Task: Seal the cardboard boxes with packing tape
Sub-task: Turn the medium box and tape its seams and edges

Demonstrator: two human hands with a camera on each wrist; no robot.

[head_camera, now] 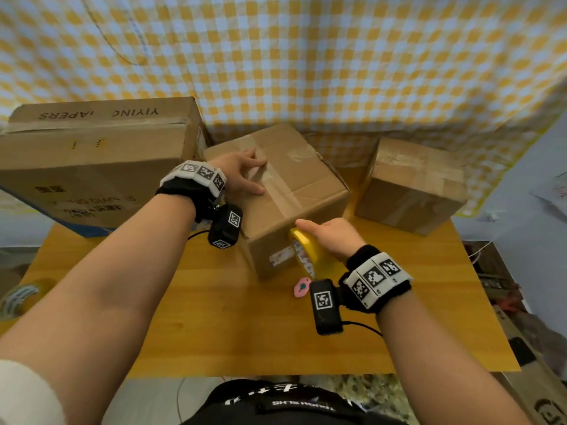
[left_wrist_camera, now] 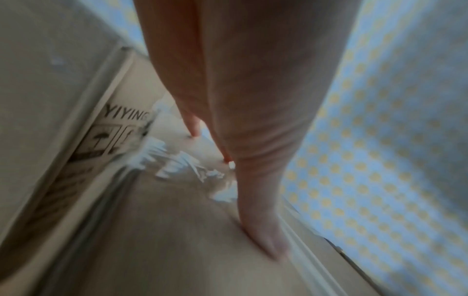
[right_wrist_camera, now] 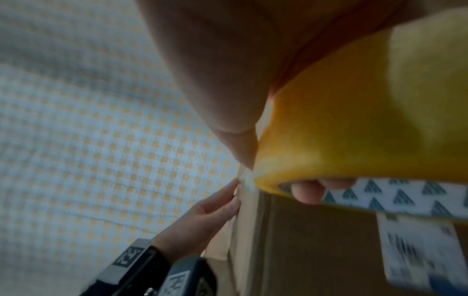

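Box [head_camera: 285, 191] wants firm pressure from the flat left hand [head_camera: 242, 173] while the right hand [head_camera: 333, 237] — fingers hooked through the roll [head_camera: 306, 253] — pulls tape taut down the side.

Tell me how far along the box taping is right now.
Done, apparently: the small cardboard box on the right already has tape bands across its top. In hand: on the middle cardboard box, the left hand presses the clear tape strip flat while the right hand holds the yellow tape roll at the near edge. Left: cutting this strip; whether the large printed box needs taping is unclear.
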